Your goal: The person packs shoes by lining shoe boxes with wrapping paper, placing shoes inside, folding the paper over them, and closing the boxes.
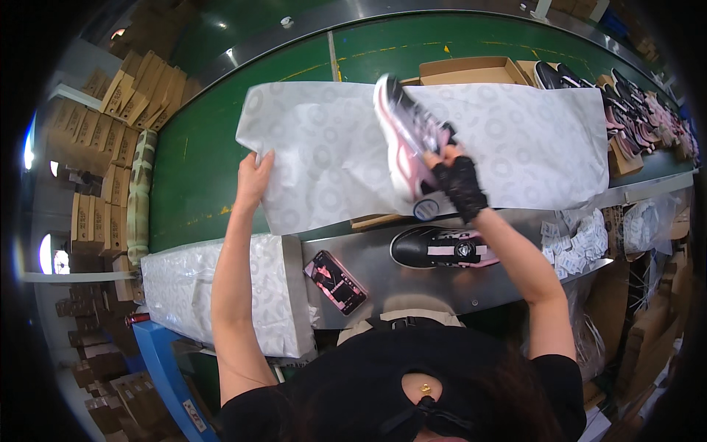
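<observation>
Presently, the left edge of a patterned white wrapping-paper sheet (324, 155) is pinched by the left hand (255, 175), and a black-and-pink sneaker (407, 136), blurred, is gripped over the sheet by the right hand (455, 177), which is covered by a black fingerless glove (464, 193). Below the sheet, a green conveyor belt (191, 173) is seen. On the steel ledge (383, 291), another sneaker (431, 247) and a smartphone (335, 283) are placed. At the room's left, cardboard shoeboxes (96, 214) are stacked; at the right, more sneakers (633, 110) are lined up.
</observation>
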A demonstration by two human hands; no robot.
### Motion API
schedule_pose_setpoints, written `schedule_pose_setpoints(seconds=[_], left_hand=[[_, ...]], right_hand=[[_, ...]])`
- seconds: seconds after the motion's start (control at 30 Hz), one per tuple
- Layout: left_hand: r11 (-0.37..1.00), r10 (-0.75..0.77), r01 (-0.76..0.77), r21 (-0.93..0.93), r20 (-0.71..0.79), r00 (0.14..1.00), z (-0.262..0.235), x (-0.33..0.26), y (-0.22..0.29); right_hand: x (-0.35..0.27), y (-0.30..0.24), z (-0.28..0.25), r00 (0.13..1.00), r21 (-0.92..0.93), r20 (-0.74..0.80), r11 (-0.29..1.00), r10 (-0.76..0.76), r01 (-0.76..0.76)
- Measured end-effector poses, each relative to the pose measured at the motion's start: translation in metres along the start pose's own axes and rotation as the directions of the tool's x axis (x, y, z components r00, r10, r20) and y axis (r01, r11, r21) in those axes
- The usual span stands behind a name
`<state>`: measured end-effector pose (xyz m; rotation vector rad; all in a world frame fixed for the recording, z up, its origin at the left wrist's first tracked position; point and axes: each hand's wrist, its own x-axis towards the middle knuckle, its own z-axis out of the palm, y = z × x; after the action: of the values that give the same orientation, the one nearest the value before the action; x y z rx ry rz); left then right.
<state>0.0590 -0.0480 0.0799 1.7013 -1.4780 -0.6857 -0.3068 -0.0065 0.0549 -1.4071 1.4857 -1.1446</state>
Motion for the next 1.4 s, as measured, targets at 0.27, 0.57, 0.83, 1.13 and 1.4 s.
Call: schedule_pose_setpoints(seconds=[0.27,0.57,0.83,1.13,1.4], left_hand=[[0.817,0.022,0.25,-0.519,0.462,0.887,0.101,-0.029,0.105],[0.576,0.391,-0.644,0.503,0.522,0.758,0.166,-0.045,0.006],[0.8,0.35,-0.479,0.362,0.366,0.862,0.167,-0.068,0.044],[0.972,0.212,-0.087,-0.217,0.659,0.721,0.144,-0.172,0.046],[0.901,0.126,0.079,-0.427,0.43,0.894,0.084,-0.158,0.093]], right_hand=[[0.011,0.069,0.106,0.865,0.196,0.502,0.976,-0.019,-0.092],[-0.02,0.036,-0.044,0.96,-0.815,0.247,0.565,0.136,0.13],[-0.109,0.094,-0.125,0.942,-0.431,-0.335,0.893,-0.025,-0.13],[-0.101,0.017,-0.092,0.727,0.302,0.576,0.73,0.374,-0.614],[-0.067,-0.048,-0.053,0.886,0.459,0.462,0.842,0.046,-0.283]])
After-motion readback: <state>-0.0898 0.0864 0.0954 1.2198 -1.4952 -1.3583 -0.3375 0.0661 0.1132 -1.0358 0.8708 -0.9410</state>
